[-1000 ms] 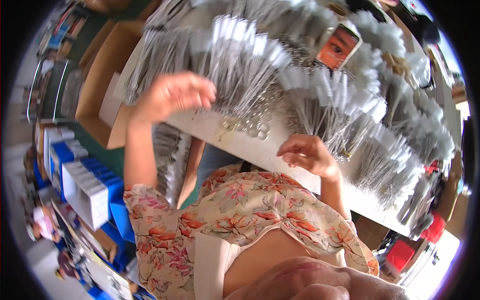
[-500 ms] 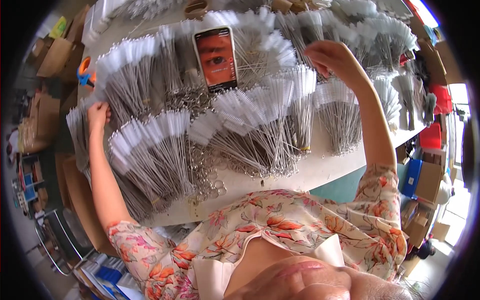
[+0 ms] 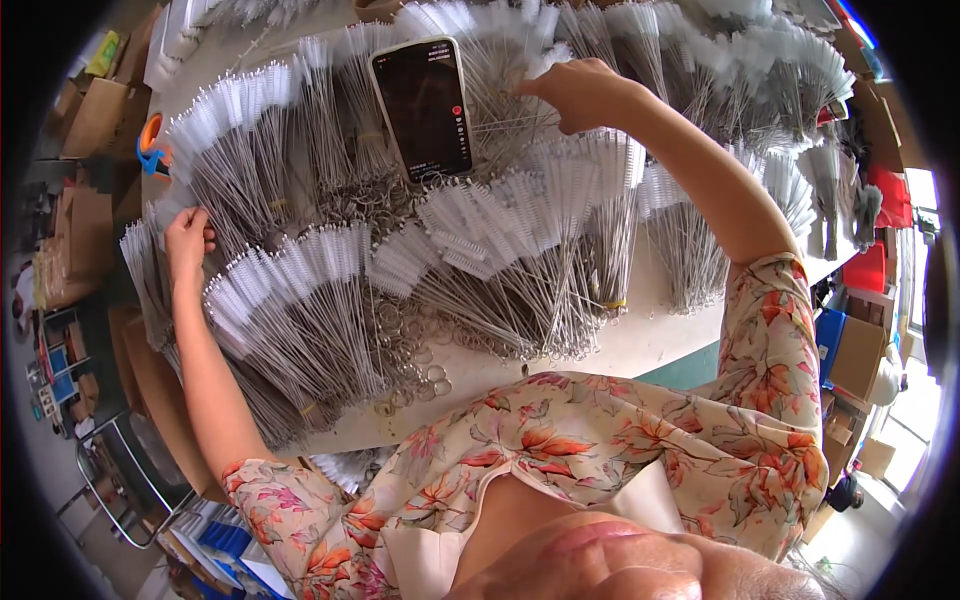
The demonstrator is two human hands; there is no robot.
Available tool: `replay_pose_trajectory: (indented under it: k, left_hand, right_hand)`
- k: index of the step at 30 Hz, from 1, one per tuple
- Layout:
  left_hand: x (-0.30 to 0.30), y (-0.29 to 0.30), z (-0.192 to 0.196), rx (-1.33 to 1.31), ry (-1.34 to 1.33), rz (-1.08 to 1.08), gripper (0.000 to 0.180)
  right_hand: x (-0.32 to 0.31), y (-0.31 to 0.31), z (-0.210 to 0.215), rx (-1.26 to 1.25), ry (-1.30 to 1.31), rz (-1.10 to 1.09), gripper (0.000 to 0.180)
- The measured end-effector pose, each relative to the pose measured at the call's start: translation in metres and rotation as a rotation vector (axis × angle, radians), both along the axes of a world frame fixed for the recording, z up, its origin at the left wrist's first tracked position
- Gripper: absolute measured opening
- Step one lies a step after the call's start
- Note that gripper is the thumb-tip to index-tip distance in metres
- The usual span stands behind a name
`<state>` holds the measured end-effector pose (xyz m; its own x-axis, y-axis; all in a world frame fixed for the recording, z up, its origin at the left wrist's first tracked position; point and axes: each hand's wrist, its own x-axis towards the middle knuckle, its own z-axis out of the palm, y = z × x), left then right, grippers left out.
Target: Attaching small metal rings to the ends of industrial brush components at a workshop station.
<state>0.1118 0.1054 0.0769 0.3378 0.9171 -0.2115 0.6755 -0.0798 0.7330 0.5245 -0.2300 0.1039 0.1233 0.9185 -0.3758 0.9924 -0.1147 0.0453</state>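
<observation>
On the left, my left hand (image 3: 188, 244) is closed, fingers curled beside the bristle heads of straw brushes (image 3: 245, 110); whatever it holds, if anything, is hidden. My right hand (image 3: 585, 92) reaches inward over the far brushes with its index finger stretched towards the phone and the other fingers bent. I see nothing in it. The phone (image 3: 425, 115) stands tilted among the brushes, its screen mostly dark, and the fingertip is apart from it. Nearer to me, white-bristled brushes with looped wire handles (image 3: 510, 235) lie fanned in bunches.
Loose metal rings (image 3: 420, 365) lie near the front edge of the white table (image 3: 480, 385). Orange-and-blue-handled scissors (image 3: 152, 145) are at the left edge. More brush bunches (image 3: 790, 75) fill the far right. Cardboard boxes (image 3: 92, 230) stand on the left.
My right hand has moved left towards the phone, its index finger now extended. The phone screen has gone from a bright close-up of an eye to mostly dark. My left hand stays nearly in place.
</observation>
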Motion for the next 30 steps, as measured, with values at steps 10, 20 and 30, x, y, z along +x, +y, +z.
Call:
replay_pose_trajectory:
  k: [10,20,30]
  left_hand:
    - [-0.007,-0.012,0.003,-0.020,-0.041,0.017,0.019]
    - [-0.006,-0.014,0.003,-0.064,-0.173,0.034,0.020]
    - [-0.036,0.009,0.025,-0.327,-0.576,0.289,0.017]
  right_hand:
    - [-0.023,0.007,0.029,0.147,-0.270,0.135,0.006]
    - [0.005,0.049,-0.027,0.705,-0.029,0.083,0.011]
    - [0.028,0.040,-0.032,0.274,0.977,-0.710,0.041]
